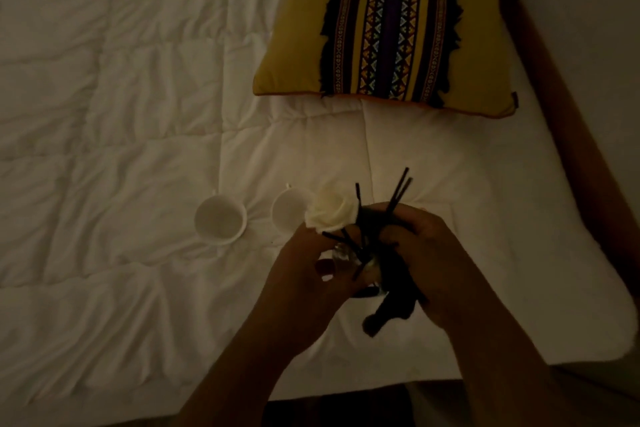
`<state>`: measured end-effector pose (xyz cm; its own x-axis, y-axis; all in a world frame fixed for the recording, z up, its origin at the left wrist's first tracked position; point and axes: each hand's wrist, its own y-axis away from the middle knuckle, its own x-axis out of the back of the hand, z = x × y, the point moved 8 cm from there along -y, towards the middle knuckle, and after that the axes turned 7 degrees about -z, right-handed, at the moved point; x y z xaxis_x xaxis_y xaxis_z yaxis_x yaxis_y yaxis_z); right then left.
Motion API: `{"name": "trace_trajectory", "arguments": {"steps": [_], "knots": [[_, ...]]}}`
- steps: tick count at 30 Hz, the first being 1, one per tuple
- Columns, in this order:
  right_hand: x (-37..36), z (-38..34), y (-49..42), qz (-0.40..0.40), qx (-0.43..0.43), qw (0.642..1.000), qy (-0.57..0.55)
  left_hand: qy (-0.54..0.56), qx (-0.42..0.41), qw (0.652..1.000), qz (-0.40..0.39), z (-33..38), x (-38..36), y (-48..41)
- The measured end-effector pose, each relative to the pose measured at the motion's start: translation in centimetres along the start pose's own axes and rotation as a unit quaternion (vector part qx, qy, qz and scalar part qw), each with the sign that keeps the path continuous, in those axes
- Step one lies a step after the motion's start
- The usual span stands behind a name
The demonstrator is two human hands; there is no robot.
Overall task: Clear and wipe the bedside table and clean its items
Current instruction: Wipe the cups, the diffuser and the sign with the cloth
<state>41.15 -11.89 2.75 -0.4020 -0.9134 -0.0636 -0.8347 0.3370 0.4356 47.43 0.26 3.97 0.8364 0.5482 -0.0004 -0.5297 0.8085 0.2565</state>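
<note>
Held above the bed [138,135], near its edge: glass bottle [341,253] of black sticks [398,194], left hand [308,277] fingers curled round it. Right hand [433,253] fingers bunched on a dark cloth [391,308] at the sticks. Just beyond, cream cloth [329,211]. Farther, two cups [220,222] upright on the bed, then a striped pillow [381,28].

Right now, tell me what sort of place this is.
Likely a bedroom: a white quilted duvet lies spread out, and a mustard-yellow cushion with a woven patterned stripe rests on it.
</note>
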Motion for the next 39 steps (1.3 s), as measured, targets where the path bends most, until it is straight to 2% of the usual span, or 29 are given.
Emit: {"name": "trace_trajectory", "arguments": {"steps": [2, 4, 9, 14, 16, 18, 21, 28, 31, 34, 35, 39], "knots": [[-0.3, 0.0, -0.7, -0.041, -0.028, 0.999, 0.002, 0.010, -0.006, 0.999, -0.035, 0.1, -0.8, 0.3], [-0.4, 0.0, -1.1, -0.039, -0.039, 0.998, 0.000, -0.006, -0.021, 0.999, -0.036, 0.3, -1.1, 0.2], [-0.1, 0.1, 0.3, 0.068, 0.002, 0.995, -0.070, -0.011, -0.019, 0.999, 0.040, 0.4, 0.1, -0.4], [-1.7, 0.7, 4.1, 0.130, 0.085, 0.982, -0.110, -0.023, -0.026, 0.990, 0.134, 1.7, 1.8, -0.8], [-2.3, 1.3, 5.7, 0.182, 0.110, 0.973, -0.088, -0.059, -0.025, 0.986, 0.153, 2.4, 1.8, -1.2], [-2.9, 1.0, 7.0, 0.232, 0.148, 0.961, -0.027, -0.050, -0.024, 0.987, 0.153, 2.9, 1.2, -1.4], [-4.6, 0.9, 8.0, 0.256, 0.181, 0.948, 0.048, -0.052, -0.010, 0.982, 0.179, 3.0, 0.7, -1.5], [-5.4, 0.9, 8.8, 0.309, 0.177, 0.933, 0.047, -0.005, 0.023, 0.977, 0.210, 2.8, -0.4, -1.7], [-5.2, 0.6, 8.7, 0.297, 0.163, 0.941, 0.021, -0.019, 0.025, 0.978, 0.207, 2.7, -0.6, -1.6], [-1.9, -0.1, 8.1, 0.324, 0.148, 0.934, 0.029, -0.063, -0.003, 0.982, 0.177, 3.6, -1.0, -1.7], [-0.8, -0.1, 7.4, 0.309, 0.133, 0.942, 0.013, -0.069, -0.010, 0.984, 0.166, 3.9, -1.0, -1.8], [0.5, 0.2, 4.5, 0.141, 0.057, 0.984, -0.095, -0.109, -0.028, 0.984, 0.135, 4.2, 0.4, -1.9]]}}
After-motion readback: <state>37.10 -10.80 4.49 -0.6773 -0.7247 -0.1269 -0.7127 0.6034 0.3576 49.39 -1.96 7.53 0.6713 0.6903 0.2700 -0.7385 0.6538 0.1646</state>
